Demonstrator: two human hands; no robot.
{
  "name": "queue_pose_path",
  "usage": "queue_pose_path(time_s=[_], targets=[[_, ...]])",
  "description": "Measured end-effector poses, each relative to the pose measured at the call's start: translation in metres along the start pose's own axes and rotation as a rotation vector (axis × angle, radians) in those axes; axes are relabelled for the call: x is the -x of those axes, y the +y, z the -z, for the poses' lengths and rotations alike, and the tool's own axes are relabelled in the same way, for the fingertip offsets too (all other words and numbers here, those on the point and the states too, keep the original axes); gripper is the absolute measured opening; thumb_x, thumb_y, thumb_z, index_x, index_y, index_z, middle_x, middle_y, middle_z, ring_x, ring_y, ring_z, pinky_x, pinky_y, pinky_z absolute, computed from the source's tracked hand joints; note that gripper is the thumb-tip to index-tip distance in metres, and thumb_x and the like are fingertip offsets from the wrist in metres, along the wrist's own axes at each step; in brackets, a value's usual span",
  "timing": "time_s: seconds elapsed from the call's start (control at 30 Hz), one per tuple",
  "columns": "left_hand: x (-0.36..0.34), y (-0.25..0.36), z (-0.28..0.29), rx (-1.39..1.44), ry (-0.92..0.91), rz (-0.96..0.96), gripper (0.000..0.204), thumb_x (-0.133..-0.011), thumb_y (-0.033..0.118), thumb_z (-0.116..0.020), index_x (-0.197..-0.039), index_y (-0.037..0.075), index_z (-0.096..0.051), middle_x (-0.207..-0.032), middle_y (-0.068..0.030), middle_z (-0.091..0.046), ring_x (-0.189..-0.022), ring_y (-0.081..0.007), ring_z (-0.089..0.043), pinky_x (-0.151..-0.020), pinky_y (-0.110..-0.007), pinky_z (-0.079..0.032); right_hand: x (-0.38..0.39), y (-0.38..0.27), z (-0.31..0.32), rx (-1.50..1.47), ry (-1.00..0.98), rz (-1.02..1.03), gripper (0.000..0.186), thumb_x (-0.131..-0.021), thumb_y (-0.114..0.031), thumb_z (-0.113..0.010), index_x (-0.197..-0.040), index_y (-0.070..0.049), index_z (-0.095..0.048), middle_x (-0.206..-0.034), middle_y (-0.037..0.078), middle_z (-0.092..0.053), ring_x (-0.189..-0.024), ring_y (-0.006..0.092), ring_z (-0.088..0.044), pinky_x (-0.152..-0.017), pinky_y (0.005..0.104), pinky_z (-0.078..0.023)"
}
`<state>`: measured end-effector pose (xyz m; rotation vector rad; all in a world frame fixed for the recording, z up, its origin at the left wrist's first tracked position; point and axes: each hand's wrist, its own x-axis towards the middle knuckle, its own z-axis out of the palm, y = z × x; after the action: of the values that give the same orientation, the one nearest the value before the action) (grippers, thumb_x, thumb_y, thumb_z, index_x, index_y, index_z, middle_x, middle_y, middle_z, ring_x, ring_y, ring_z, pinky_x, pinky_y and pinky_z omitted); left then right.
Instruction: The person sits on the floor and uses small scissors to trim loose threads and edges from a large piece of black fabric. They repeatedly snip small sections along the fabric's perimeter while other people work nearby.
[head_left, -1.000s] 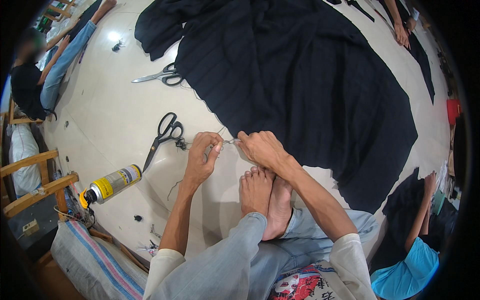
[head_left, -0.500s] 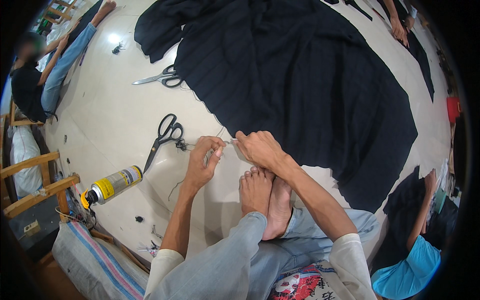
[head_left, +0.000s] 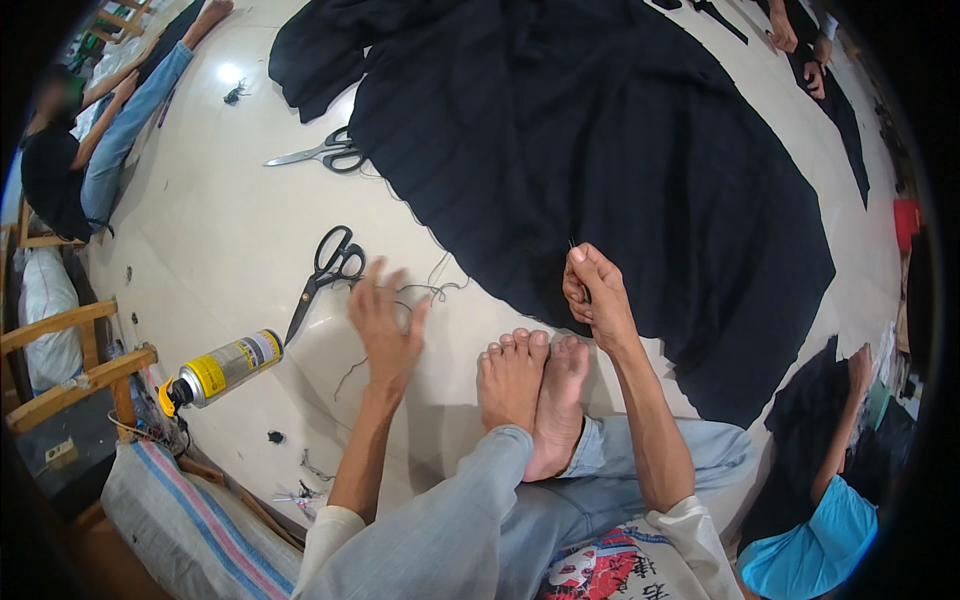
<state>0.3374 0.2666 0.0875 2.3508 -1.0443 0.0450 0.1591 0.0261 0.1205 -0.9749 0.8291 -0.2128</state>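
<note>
A large black cloth (head_left: 600, 150) lies spread over the floor. My right hand (head_left: 600, 290) is raised at its near edge, fingers closed on a small thin-tipped tool (head_left: 573, 243); only the tip shows, so its kind is unclear. My left hand (head_left: 385, 325), slightly blurred, is open with fingers spread over the floor. Loose dark threads (head_left: 437, 291) trail from the cloth's edge beside it. Just left of that hand lie black-handled scissors (head_left: 325, 275), handles toward the cloth. A second pair of scissors (head_left: 320, 156) rests farther off, its handles against the cloth.
A yellow-and-grey spray can (head_left: 225, 368) lies on its side at left, near a wooden frame (head_left: 80, 385) and a striped woven sack (head_left: 190, 520). My bare feet (head_left: 525, 400) are between my arms. Other people sit at far left, far right and near right, some with dark cloth.
My hands have parted: the right moved right and up over the cloth with the tool, while the left drew left and spread its fingers. The threads between them now lie loose.
</note>
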Motion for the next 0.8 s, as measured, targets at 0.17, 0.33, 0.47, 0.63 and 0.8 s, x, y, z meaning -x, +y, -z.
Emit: queue_pose_path(time_s=[0.17,0.33,0.47,0.63,0.8], targets=[[-0.002,0.012,-0.034,0.096,-0.138,-0.008,0.029,-0.089,0.017,-0.079,-0.114,0.009,-0.066,-0.142,-0.0104,-0.055,-0.13,-0.0326,-0.045,-0.109,-0.049,-0.033,-0.008,0.007,0.002,0.01,-0.045,-0.059,0.033,-0.109,-0.038,-0.061,-0.091,-0.011,-0.055,-0.066,-0.006,-0.044,-0.047,0.0004,-0.029,-0.041,0.0204,-0.021],[-0.003,0.033,-0.027,-0.018,0.082,-0.023,0.025,-0.09,0.02,-0.078,-0.107,0.008,-0.064,-0.129,-0.0097,-0.059,-0.123,-0.0326,-0.051,-0.104,-0.048,-0.035,-0.018,0.021,0.013,-0.046,-0.081,-0.093,0.033,-0.11,-0.039,-0.058,-0.094,-0.011,-0.055,-0.068,-0.005,-0.046,-0.049,0.0017,-0.03,-0.043,0.0209,-0.023],[0.012,0.074,-0.029,0.224,-0.244,-0.071,0.03,-0.088,0.026,-0.081,-0.103,0.004,-0.066,-0.11,-0.0081,-0.063,-0.108,-0.0304,-0.057,-0.096,-0.045,-0.039,-0.018,0.013,0.012,-0.108,-0.073,-0.147,0.034,-0.11,-0.041,-0.056,-0.095,-0.011,-0.055,-0.068,-0.006,-0.044,-0.05,0.002,-0.032,-0.043,0.0204,-0.024],[0.014,0.113,-0.05,0.172,-0.316,0.062,0.032,-0.087,0.033,-0.081,-0.099,0.006,-0.068,-0.099,-0.0062,-0.062,-0.099,-0.0274,-0.057,-0.085,-0.043,-0.039,-0.022,0.009,0.011,-0.154,-0.095,-0.179,0.034,-0.111,-0.041,-0.055,-0.095,-0.011,-0.055,-0.068,-0.005,-0.044,-0.05,0.0023,-0.033,-0.043,0.0198,-0.025],[0.02,0.107,-0.057,0.245,-0.358,-0.024,0.023,-0.091,0.025,-0.077,-0.095,0.005,-0.067,-0.094,-0.0088,-0.062,-0.097,-0.0286,-0.057,-0.085,-0.044,-0.039,-0.021,0.008,0.014,-0.169,-0.088,-0.167,0.033,-0.11,-0.04,-0.057,-0.094,-0.011,-0.055,-0.068,-0.005,-0.045,-0.05,0.0027,-0.034,-0.043,0.0205,-0.026]])
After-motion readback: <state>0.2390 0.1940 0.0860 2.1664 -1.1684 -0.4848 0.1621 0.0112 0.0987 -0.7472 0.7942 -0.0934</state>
